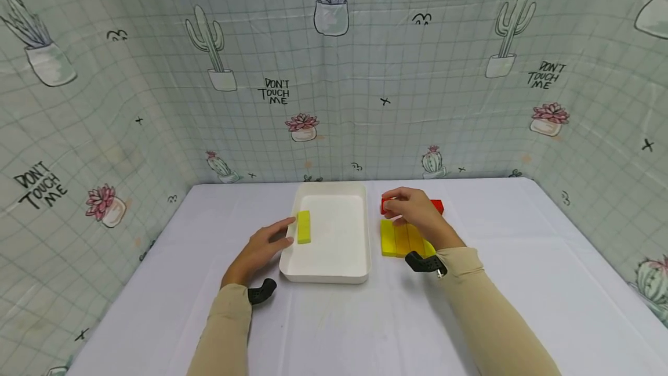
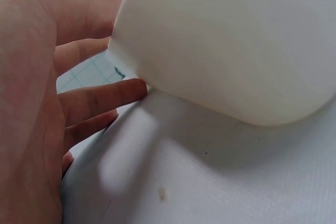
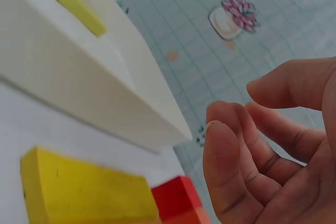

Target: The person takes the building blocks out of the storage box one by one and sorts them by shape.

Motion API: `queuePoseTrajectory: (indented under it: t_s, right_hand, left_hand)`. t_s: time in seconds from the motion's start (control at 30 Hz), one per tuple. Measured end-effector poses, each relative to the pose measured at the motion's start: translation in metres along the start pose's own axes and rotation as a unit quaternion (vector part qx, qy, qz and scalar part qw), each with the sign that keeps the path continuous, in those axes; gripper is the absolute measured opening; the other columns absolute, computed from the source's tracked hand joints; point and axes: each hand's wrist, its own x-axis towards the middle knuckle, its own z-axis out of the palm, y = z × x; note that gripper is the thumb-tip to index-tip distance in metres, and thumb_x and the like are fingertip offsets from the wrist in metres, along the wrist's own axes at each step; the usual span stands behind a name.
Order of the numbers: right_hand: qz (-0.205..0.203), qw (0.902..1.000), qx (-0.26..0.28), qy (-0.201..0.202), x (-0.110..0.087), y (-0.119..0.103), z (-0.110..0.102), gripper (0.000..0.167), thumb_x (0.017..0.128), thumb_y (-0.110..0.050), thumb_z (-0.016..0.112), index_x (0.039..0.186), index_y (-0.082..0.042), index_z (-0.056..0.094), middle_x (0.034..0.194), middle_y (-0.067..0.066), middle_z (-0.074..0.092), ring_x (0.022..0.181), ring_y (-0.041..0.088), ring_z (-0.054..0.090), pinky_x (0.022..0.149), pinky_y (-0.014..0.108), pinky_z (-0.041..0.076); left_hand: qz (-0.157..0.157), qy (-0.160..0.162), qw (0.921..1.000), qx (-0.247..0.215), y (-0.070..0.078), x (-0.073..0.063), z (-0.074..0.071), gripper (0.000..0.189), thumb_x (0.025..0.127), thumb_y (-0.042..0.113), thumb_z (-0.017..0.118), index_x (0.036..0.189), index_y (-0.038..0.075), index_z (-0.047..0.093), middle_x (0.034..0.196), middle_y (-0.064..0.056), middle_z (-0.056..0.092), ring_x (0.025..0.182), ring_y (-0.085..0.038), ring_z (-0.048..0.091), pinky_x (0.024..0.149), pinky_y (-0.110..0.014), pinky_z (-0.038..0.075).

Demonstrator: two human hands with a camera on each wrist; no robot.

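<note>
A white rectangular tray [image 1: 326, 278] stands on the table with one yellow block [image 1: 304, 227] lying inside against its left side. My left hand [image 1: 259, 251] rests at the tray's left wall, its fingers loosely extended; in the left wrist view the fingertips touch the tray's outer edge [image 2: 226, 51]. Over a group of blocks to the right of the tray hovers my right hand [image 1: 417, 213]. Its thumb and fingers are bent but apart, with nothing between them in the right wrist view. Below it lie a yellow block [image 1: 388, 238], orange blocks [image 1: 402, 242] and, behind them, red [image 1: 437, 206], partly hidden by the hand.
A white cloth [image 1: 323, 329] covers the table. Behind and at both sides hangs a pale green gridded curtain [image 1: 365, 68] printed with potted plants. Each wrist wears a black band, the left one [image 1: 262, 291] and the right one [image 1: 424, 263].
</note>
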Motion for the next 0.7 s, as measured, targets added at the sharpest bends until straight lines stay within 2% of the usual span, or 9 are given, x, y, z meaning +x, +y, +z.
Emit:
queuePoseTrajectory:
  t_s: [0.17,0.4,0.6,0.7]
  right_hand:
    - [0.003,0.9999,0.002,-0.015,0.014,-0.013,0.019,0.037,0.098,-0.023,0.063,0.131,-0.006,0.061,0.124,0.022,0.063,0.104,0.032,0.065,0.083,0.034,0.058]
    - [0.000,0.9981,0.042,-0.046,0.030,-0.018,0.039,0.032,0.098,-0.020,0.064,0.126,-0.006,0.063,0.126,0.025,0.061,0.111,0.039,0.063,0.083,0.033,0.058]
    - [-0.005,0.9973,0.042,-0.060,0.038,-0.023,0.052,0.031,0.097,-0.020,0.065,0.124,-0.007,0.064,0.130,0.024,0.060,0.113,0.039,0.063,0.084,0.036,0.059]
    - [-0.003,0.9967,0.038,-0.072,0.043,-0.028,0.058,0.036,0.096,-0.020,0.065,0.129,-0.005,0.062,0.130,0.023,0.061,0.113,0.038,0.063,0.085,0.036,0.058]
  left_hand:
    - [-0.001,0.003,1.0000,-0.002,-0.002,-0.001,0.000,0.058,0.097,0.041,0.063,0.151,0.034,0.046,0.155,-0.008,0.043,0.146,-0.033,0.031,0.116,-0.063,0.022]
    - [-0.014,0.008,0.9998,-0.009,-0.002,0.000,0.004,0.058,0.095,0.041,0.064,0.150,0.037,0.047,0.154,-0.005,0.044,0.147,-0.034,0.028,0.116,-0.064,0.020]
    - [-0.001,0.012,0.9999,-0.006,-0.001,-0.002,0.004,0.057,0.096,0.039,0.064,0.150,0.034,0.047,0.153,-0.005,0.045,0.147,-0.034,0.028,0.116,-0.064,0.019]
    - [0.006,0.014,0.9999,0.001,-0.001,-0.001,0.002,0.058,0.096,0.040,0.064,0.151,0.034,0.047,0.153,-0.005,0.046,0.146,-0.035,0.028,0.115,-0.065,0.020]
